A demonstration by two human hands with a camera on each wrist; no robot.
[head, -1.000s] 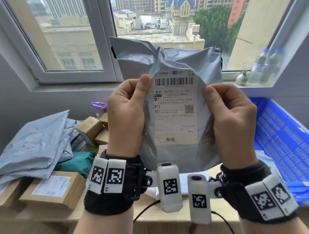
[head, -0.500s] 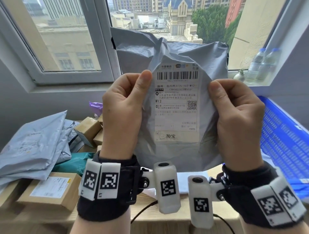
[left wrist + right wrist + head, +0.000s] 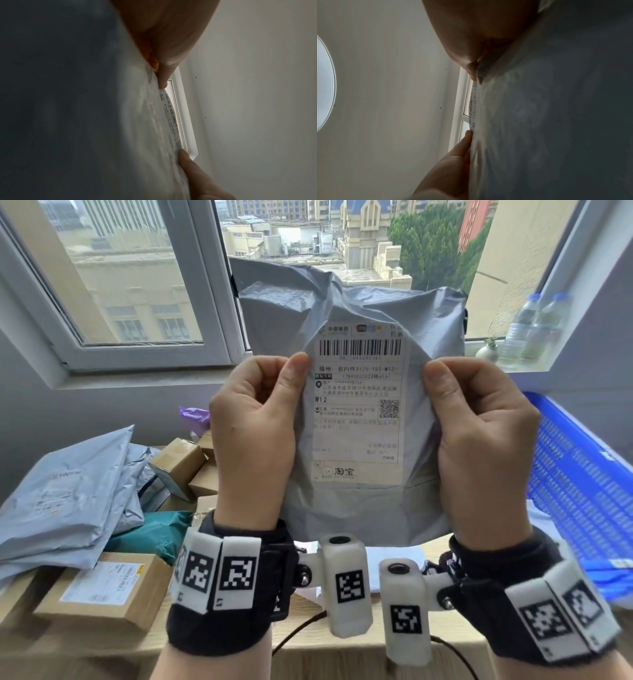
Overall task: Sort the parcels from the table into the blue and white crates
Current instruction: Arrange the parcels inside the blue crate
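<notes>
I hold a grey plastic mailer parcel upright in front of the window, its white shipping label facing me, marked W12. My left hand pinches its left edge, thumb on the front beside the label. My right hand pinches the right edge the same way. Both wrist views show the parcel close up against the ceiling, a thumb pressed on the label edge. The blue crate stands at the right. No white crate is in view.
Several grey mailers, a teal bag and brown cardboard boxes lie piled on the wooden table at the left. Two water bottles stand on the windowsill. A black cable runs across the table's front.
Both hands have raised the parcel slightly and spread a little apart, flattening the label. The view has shifted slightly.
</notes>
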